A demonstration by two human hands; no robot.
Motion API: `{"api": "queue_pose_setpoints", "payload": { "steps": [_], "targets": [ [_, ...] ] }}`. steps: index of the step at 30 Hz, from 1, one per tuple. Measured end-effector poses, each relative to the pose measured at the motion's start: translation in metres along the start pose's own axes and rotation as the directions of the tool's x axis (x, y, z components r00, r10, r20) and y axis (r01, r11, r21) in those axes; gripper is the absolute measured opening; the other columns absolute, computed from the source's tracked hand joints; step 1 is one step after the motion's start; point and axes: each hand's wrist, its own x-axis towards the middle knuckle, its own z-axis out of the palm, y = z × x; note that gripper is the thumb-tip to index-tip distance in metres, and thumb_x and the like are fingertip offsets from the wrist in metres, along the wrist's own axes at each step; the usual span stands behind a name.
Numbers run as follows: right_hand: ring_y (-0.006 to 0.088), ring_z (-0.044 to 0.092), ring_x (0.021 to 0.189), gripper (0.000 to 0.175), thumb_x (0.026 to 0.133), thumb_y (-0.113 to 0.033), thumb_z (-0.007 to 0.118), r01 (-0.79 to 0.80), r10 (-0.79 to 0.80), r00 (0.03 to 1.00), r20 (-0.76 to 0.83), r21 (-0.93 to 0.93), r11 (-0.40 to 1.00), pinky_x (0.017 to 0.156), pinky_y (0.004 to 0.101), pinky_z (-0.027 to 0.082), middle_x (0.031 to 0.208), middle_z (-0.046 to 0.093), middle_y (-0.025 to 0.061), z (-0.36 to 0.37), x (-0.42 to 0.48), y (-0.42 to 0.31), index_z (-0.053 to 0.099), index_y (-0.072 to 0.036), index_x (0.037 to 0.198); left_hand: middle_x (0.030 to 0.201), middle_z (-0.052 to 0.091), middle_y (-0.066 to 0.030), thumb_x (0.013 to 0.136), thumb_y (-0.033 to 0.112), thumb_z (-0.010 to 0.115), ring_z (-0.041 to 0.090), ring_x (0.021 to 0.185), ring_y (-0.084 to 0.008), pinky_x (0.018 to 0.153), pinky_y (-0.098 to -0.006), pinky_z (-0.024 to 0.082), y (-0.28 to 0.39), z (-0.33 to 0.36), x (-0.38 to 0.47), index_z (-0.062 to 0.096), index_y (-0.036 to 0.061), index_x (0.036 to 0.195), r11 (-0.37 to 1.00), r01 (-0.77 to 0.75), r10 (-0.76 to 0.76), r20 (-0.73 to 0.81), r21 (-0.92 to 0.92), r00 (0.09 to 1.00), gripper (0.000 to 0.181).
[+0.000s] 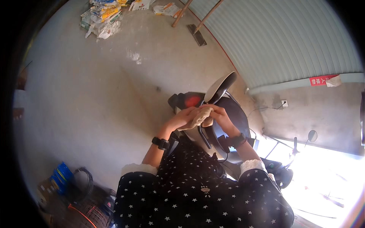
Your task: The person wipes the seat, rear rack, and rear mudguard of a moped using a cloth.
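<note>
A beige cloth (203, 116) is bunched between my two hands, above the rear of a parked scooter. My left hand (188, 116) grips its left side and my right hand (217, 111) grips its right side, with the fingers of both close together. Just beyond my hands rises the scooter's padded backrest (218, 88), tilted, beside a red tail light (192, 100). The dark seat (238, 112) lies to the right, partly under my right forearm. A black metal bar (204, 137) shows below the cloth.
Stacked plastic sacks (104, 18) lie on the concrete floor at the top left. A flat-headed floor tool (196, 34) leans near the corrugated wall (273, 37). Coiled wire (85, 178) and wire mesh (89, 213) sit at the lower left. A cable runs from a wall socket (284, 103).
</note>
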Motion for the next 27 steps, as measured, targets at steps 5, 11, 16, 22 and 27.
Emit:
{"api": "queue_pose_setpoints", "payload": {
  "steps": [5,11,16,22,27],
  "targets": [
    [0.0173,0.057,0.104,0.033,0.086,-0.002,0.047,-0.030,0.028,0.999,0.033,0.043,0.999,0.094,0.0302,0.042,0.111,0.062,0.0091,0.003,0.000,0.013,0.059,0.002,0.116,0.094,0.058,0.0005,0.086,0.017,0.062,0.053,0.085,-0.0064,0.076,-0.0216,0.042,-0.013,-0.021,-0.008,0.056,0.0054,0.109,0.995,0.099,-0.100,0.087,0.017,0.991,0.027],
    [0.0204,0.050,0.116,0.047,0.086,-0.017,0.054,-0.096,0.040,0.989,0.146,0.396,0.913,0.099,0.0344,0.040,0.124,0.052,0.0113,0.003,-0.002,0.036,0.046,0.000,0.129,0.088,0.063,-0.0021,0.080,0.025,0.071,0.058,0.084,-0.0099,0.075,-0.0265,0.046,-0.009,-0.016,-0.016,0.061,0.0049,0.095,0.988,-0.053,0.043,-0.065,-0.144,0.997,0.027],
    [0.0230,0.043,0.123,0.068,0.083,-0.040,0.060,-0.237,0.172,0.964,0.202,0.362,0.902,0.102,0.0386,0.038,0.130,0.046,0.0120,0.013,-0.004,0.045,0.038,-0.001,0.134,0.087,0.067,-0.0100,0.074,0.027,0.072,0.065,0.082,-0.0224,0.073,-0.0331,0.049,-0.011,-0.005,-0.006,0.063,0.0071,0.093,0.958,0.050,0.053,-0.345,0.282,0.937,0.029],
    [0.0222,0.048,0.117,0.069,0.084,-0.041,0.062,-0.153,0.032,0.974,0.224,0.548,0.822,0.100,0.0378,0.039,0.124,0.049,0.0113,0.014,-0.022,0.028,0.037,0.000,0.134,0.082,0.067,-0.0126,0.074,0.034,0.070,0.065,0.080,-0.0291,0.069,-0.0385,0.048,-0.002,0.002,-0.004,0.061,0.0079,0.091,0.899,-0.082,0.225,-0.293,0.430,0.929,0.032],
    [0.0160,0.055,0.103,0.044,0.081,-0.011,0.062,-0.079,0.092,0.995,-0.031,0.283,0.956,0.090,0.0300,0.044,0.111,0.057,0.0073,0.012,-0.042,0.028,0.048,0.001,0.121,0.081,0.065,-0.0128,0.075,0.034,0.070,0.064,0.080,-0.0290,0.072,-0.0375,0.048,0.033,0.042,-0.011,0.060,0.0069,0.096,0.811,0.070,0.113,-0.273,0.581,0.955,0.036]
  ]
}}
